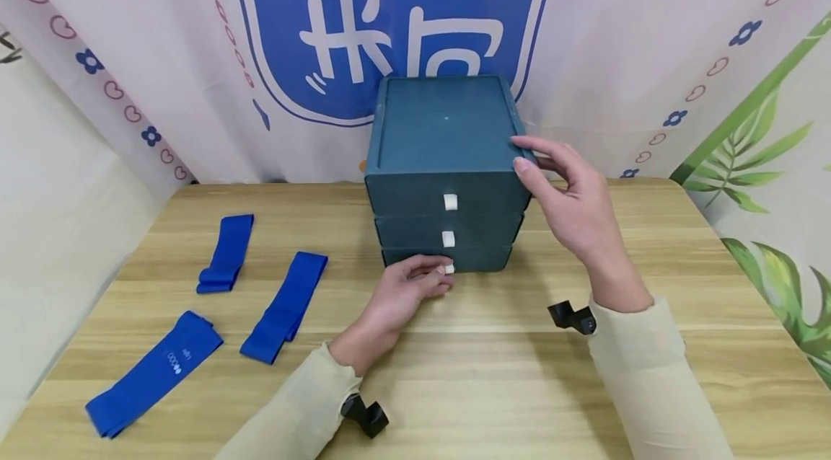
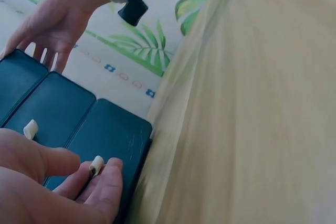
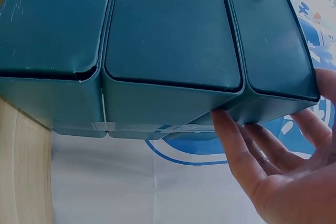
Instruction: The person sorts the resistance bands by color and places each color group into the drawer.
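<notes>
A dark teal box with three stacked drawers (image 1: 448, 125) stands at the back of the table, each drawer front bearing a small white pull tab. My left hand (image 1: 407, 294) has its fingers around the lowest pull tab (image 2: 96, 164); the thumb lies just beside it in the left wrist view. The middle pull tab (image 2: 31, 129) shows above that hand. On the box's upper right corner rests my right hand (image 1: 574, 200), thumb and index finger at the top edge. Its other fingers (image 3: 239, 153) press fairly straight against the side of the box. All drawers look closed.
Three flat blue fabric bands lie at the left of the table: a short one (image 1: 227, 251), a middle one (image 1: 286, 307) and a printed one (image 1: 154, 373). A patterned cloth (image 1: 587, 71) hangs right behind the box. Each wrist carries a black camera mount (image 1: 571, 317).
</notes>
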`<state>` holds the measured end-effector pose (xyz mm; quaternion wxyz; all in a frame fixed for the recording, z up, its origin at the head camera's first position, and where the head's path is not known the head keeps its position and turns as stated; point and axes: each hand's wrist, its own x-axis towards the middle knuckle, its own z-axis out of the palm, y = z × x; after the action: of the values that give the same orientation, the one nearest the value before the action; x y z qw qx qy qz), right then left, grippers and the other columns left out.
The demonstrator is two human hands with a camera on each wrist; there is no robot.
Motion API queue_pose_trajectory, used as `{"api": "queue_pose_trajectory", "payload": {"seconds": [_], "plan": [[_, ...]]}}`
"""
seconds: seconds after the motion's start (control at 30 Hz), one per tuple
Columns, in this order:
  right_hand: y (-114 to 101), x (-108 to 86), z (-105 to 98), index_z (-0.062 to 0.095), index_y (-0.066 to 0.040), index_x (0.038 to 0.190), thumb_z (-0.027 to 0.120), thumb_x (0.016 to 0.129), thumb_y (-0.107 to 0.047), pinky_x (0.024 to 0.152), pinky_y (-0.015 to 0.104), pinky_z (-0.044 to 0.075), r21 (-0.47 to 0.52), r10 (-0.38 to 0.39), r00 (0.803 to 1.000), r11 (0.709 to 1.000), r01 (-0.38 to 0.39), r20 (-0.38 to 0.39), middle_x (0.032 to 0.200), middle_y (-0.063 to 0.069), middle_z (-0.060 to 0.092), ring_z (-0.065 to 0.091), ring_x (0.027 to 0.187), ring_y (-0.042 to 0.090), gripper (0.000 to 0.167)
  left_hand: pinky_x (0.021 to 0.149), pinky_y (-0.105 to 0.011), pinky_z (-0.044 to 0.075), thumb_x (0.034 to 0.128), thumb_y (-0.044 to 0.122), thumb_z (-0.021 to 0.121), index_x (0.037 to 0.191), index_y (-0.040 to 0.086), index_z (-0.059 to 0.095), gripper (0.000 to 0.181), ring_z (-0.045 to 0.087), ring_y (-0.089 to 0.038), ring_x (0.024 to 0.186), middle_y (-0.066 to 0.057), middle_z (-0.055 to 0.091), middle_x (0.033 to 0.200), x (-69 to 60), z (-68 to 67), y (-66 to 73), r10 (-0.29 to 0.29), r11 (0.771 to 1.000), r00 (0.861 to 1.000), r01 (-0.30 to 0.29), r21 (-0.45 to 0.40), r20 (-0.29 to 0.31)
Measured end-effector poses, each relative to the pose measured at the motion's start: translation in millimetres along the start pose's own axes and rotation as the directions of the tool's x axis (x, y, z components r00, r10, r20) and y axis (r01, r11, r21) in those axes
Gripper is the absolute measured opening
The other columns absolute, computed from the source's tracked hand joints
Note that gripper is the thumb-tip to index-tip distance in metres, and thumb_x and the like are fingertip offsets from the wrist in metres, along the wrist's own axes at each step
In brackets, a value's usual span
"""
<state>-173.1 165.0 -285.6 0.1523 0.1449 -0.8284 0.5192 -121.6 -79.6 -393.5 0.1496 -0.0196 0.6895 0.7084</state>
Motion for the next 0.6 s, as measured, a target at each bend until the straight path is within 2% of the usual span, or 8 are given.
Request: {"api": "queue_pose_trajectory", "payload": {"seconds": [0.1, 0.2, 0.37, 0.6], "plan": [[0.8, 1.6, -0.7, 0.07, -0.025, 0.144, 0.063, 0.11, -0.033, 0.09, 0.013, 0.056, 0.021, -0.004, 1.0, 1.0, 0.004, -0.007, 0.145, 0.003, 0.065, 0.063, 0.134, 0.022, 0.036, 0.102, -0.034, 0.062, 0.1086, 0.008, 0.062, 0.134, -0.002, 0.071, 0.028, 0.075, -0.031, 0.122, -0.02, 0.073, 0.134, -3.5, 4.4, -1.3, 0.015, 1.0, 0.999, -0.015, -0.016, -0.046], [3.6, 1.4, -0.3, 0.071, -0.025, 0.143, 0.064, 0.109, -0.033, 0.09, 0.014, 0.057, 0.029, 0.001, 1.0, 1.0, 0.0, -0.007, 0.144, 0.003, 0.066, 0.064, 0.132, 0.021, 0.035, 0.104, -0.035, 0.061, 0.1072, 0.006, 0.063, 0.13, -0.004, 0.072, 0.027, 0.075, -0.031, 0.122, -0.021, 0.073, 0.133, -11.4, 9.0, -5.1, 0.011, 0.999, 0.998, -0.013, -0.043, -0.064], [4.7, 2.4, 0.0, 0.071, -0.026, 0.143, 0.065, 0.109, -0.032, 0.09, 0.015, 0.057, 0.038, -0.003, 1.0, 0.999, 0.003, 0.0, 0.141, 0.003, 0.066, 0.065, 0.129, 0.016, 0.035, 0.105, -0.034, 0.061, 0.1067, 0.01, 0.066, 0.131, -0.001, 0.074, 0.027, 0.075, -0.026, 0.122, -0.018, 0.073, 0.135, -29.0, 8.8, -4.8, -0.054, 0.997, 0.998, 0.052, -0.057, -0.035], [4.9, 2.7, -2.7, 0.071, -0.027, 0.144, 0.064, 0.109, -0.034, 0.09, 0.013, 0.057, 0.007, -0.007, 1.0, 1.0, 0.007, 0.006, 0.142, 0.002, 0.067, 0.064, 0.128, 0.017, 0.036, 0.102, -0.031, 0.062, 0.105, 0.017, 0.07, 0.133, 0.004, 0.075, 0.031, 0.077, -0.02, 0.118, -0.015, 0.077, 0.131, -50.5, 8.5, -2.7, -0.148, 0.988, 0.989, 0.148, -0.042, 0.015]]}}
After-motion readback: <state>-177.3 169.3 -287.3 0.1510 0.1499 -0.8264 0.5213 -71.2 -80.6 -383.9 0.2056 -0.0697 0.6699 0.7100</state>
